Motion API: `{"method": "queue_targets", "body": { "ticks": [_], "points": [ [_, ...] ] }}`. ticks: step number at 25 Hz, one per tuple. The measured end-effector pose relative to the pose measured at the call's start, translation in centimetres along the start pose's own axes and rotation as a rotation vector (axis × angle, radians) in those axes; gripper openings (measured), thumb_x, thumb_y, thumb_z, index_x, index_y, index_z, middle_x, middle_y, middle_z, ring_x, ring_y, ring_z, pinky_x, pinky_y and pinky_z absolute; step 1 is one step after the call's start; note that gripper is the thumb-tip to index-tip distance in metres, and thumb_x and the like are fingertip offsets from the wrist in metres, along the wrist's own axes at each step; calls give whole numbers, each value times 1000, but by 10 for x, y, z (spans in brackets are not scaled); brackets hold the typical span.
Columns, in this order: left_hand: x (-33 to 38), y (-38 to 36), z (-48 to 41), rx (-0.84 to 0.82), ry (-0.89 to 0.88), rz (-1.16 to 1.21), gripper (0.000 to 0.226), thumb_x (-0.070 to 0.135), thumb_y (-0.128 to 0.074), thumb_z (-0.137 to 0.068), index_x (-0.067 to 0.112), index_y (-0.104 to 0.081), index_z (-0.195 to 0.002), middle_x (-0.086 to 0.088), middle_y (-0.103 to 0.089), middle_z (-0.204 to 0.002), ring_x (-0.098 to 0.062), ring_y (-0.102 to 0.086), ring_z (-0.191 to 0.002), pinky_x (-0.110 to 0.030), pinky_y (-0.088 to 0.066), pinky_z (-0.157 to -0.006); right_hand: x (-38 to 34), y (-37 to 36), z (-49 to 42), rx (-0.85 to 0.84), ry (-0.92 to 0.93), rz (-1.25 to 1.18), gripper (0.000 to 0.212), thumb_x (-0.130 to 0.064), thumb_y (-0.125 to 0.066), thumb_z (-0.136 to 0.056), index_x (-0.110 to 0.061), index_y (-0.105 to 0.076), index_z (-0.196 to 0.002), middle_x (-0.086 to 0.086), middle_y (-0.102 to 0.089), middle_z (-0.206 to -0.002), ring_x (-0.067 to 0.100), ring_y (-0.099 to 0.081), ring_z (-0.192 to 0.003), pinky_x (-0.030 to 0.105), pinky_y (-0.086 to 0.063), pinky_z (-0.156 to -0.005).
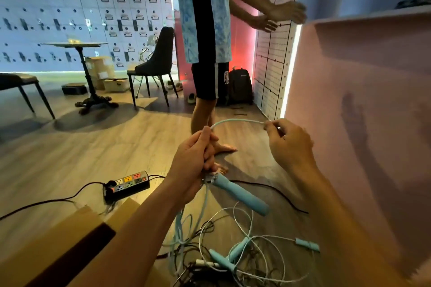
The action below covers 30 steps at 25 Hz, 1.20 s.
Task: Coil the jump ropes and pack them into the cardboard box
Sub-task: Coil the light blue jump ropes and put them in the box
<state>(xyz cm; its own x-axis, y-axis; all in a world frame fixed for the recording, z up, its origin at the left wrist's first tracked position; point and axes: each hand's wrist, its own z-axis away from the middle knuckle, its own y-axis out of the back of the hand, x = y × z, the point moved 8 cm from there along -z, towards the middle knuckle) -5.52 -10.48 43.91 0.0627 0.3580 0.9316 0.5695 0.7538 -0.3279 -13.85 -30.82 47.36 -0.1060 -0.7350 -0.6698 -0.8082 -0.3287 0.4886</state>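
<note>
My left hand (194, 161) grips a bunch of light-blue jump rope loops, and one blue handle (242, 196) sticks out below the fist. From the top of that fist the rope (235, 121) arcs rightwards to my right hand (289, 144), which pinches it between thumb and fingers. More loops hang from the left hand down to a tangled pile of ropes (235, 256) with several blue handles on the floor. An open cardboard box (70, 240) sits at the lower left, its flaps spread.
A person (205, 53) stands barefoot just beyond my hands, reaching toward the wall panel. A power strip (127, 185) with cables lies on the wooden floor at left. A pink counter (363, 123) rises at right. Chairs, a round table and boxes stand farther back.
</note>
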Motion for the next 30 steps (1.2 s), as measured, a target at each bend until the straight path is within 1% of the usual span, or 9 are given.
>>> {"method": "queue_targets", "body": {
  "ticks": [5, 9, 12, 15, 18, 22, 24, 27, 30],
  "points": [
    [-9, 12, -2, 23, 92, 208, 29, 35, -44, -103, 13, -55, -89, 4, -30, -54, -6, -25, -42, -19, -33, -42, -25, -46, 34, -245, -24, -211, 20, -32, -55, -99, -33, -52, -119, -12, -56, -109, 8, -57, -97, 17, -46, -72],
    [-2, 29, -7, 58, 53, 312, 30, 37, -42, -103, 14, -53, -87, 5, -24, -55, -5, -21, -41, -18, -26, -38, -69, -61, 64, -93, 286, -174, 59, -41, -65, -84, -28, -36, -134, -1, -42, -135, 16, -44, -121, 34, -46, -94],
    [3, 38, -7, 88, 41, 358, 31, 38, -41, -104, 15, -51, -86, 5, -21, -54, -5, -19, -40, -18, -23, -36, -72, -68, 74, -115, 331, -230, 65, -38, -68, -84, -24, -37, -139, 4, -34, -146, 16, -37, -132, 23, -41, -100],
    [4, 38, -5, 101, 43, 401, 31, 38, -41, -104, 15, -51, -86, 6, -24, -54, -5, -21, -41, -18, -26, -37, -78, -76, 84, -180, 364, -154, 45, -53, -65, -85, -24, -59, -118, -1, -40, -135, 14, -39, -125, 31, -48, -94],
    [1, 35, -5, 78, 75, 524, 28, 38, -45, -103, 15, -52, -87, 5, -34, -60, -6, -32, -47, -18, -39, -45, -77, -95, 90, -398, 327, -97, 48, -67, -60, -82, -29, -67, -111, -12, -49, -120, 12, -44, -120, 42, -51, -94],
    [-3, 33, -5, -5, 135, 662, 23, 30, -52, -101, 11, -56, -87, -1, -50, -74, -12, -56, -70, -29, -56, -74, -73, -106, 90, -683, 191, -330, 24, -47, -67, -89, -29, -72, -104, -21, -67, -95, 0, -64, -93, 31, -55, -84],
    [-3, 34, -4, -9, 115, 575, 22, 27, -51, -101, 10, -58, -89, -4, -58, -78, -19, -67, -85, -37, -54, -92, -73, -106, 91, -729, 167, -371, 13, -34, -68, -91, -27, -75, -101, -16, -73, -93, 0, -67, -89, 22, -54, -79],
    [1, 37, -3, 9, 48, 313, 28, 29, -45, -103, 9, -64, -103, -6, -66, -89, -24, -67, -108, -42, -51, -101, -76, -105, 95, -749, 167, -368, 9, -24, -67, -93, -29, -74, -94, -10, -74, -92, 4, -68, -89, 26, -55, -81],
    [4, 36, 2, -78, -49, -487, 42, 43, -37, -102, 16, -69, -111, -5, -71, -102, -17, -67, -105, -36, -52, -94, -70, -93, 86, -678, 41, -542, 11, -16, -61, -97, -14, -71, -100, 3, -74, -94, 14, -72, -90, 32, -59, -84]
  ]
}}
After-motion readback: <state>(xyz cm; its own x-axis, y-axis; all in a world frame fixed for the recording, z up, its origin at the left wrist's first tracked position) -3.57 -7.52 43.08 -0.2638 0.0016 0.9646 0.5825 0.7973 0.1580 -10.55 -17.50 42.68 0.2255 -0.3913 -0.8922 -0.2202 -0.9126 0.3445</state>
